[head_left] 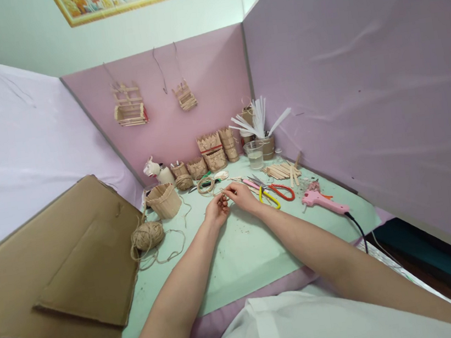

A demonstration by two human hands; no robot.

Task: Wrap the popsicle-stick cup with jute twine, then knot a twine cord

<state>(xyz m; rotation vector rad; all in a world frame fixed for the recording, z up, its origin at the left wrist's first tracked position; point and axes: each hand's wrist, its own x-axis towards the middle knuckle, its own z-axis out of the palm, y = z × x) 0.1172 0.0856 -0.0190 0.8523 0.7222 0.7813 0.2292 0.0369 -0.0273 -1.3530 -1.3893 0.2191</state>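
Note:
Both my hands meet over the middle of the mint-green table (245, 255). My left hand (216, 211) has its fingers curled in a pinch. My right hand (240, 194) is also pinched, fingertips almost touching the left ones. Between them runs a thin strand of jute twine (224, 192); it is too fine to see clearly. A coil of the same twine (206, 185) lies just beyond the hands. A ball of twine (148, 236) sits to the left with loose loops trailing on the table.
Red and yellow scissors (274, 191) and a pink glue gun (322, 201) lie right of my hands. Craft-stick baskets (212, 151), a glass (255, 155), loose sticks (281, 170) and a small stick bucket (164, 200) stand behind. Cardboard sheets (68, 267) lean at left. Purple partitions enclose the table.

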